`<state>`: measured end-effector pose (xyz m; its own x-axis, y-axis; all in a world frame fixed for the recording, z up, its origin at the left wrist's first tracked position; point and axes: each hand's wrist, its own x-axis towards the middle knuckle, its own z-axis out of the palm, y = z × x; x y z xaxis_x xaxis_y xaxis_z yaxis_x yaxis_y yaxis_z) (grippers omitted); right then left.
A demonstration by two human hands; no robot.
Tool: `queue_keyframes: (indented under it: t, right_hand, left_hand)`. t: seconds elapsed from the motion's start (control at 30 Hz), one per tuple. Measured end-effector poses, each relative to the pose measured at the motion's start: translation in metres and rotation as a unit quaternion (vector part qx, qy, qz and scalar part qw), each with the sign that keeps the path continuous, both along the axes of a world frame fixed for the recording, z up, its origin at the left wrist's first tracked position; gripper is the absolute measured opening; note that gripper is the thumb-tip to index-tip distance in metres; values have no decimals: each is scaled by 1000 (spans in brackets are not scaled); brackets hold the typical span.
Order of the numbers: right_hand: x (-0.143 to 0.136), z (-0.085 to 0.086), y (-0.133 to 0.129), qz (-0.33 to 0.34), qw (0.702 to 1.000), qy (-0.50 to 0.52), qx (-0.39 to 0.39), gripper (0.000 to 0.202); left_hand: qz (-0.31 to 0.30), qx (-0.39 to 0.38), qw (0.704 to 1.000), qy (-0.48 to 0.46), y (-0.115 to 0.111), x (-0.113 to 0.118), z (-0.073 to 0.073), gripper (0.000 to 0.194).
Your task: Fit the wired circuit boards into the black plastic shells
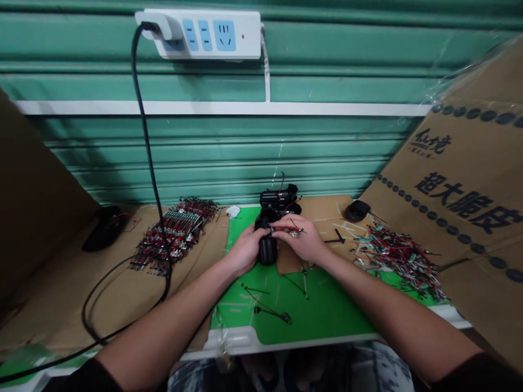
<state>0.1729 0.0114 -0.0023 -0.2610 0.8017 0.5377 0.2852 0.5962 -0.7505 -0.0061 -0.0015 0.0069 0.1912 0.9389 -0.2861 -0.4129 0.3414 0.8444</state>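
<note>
My left hand (246, 250) is wrapped around a rounded black plastic housing (268, 251), held over the middle of the table. My right hand (303, 237) pinches a small wire assembly with red and black leads (295, 231) against the upper part of that housing. The fingertips of both hands meet there, and the exact contact point is too small to make out. Just behind them stand more black plastic parts (274, 197) with thin wires sticking up. Loose wired pieces (273, 313) lie on the green tabletop (318, 321) near my side.
Bundled wire assemblies (175, 231) lie on cardboard at left, beside a black shell (105, 227). A tangled wire pile (402, 256) and a small black part (357, 210) are at right. A black cable (149, 147) hangs from the power strip (208, 34). Cardboard (461, 179) walls the right side.
</note>
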Motion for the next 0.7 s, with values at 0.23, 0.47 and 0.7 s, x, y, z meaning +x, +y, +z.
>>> queue_keyframes:
  t: [0.23,0.47,0.7]
  right_hand:
    - [2,1,1,-2,1000,-16,9,17]
    - [4,5,0,9,999,-27,21,16]
    - [4,7,-3,17,998,-48,46,17]
  left_hand:
    - [-14,25,1000,5,0,0,-3,37]
    - [-20,45,999,21,0,1,-6,40]
    - [-16,58,997,37,1,0,-9,42]
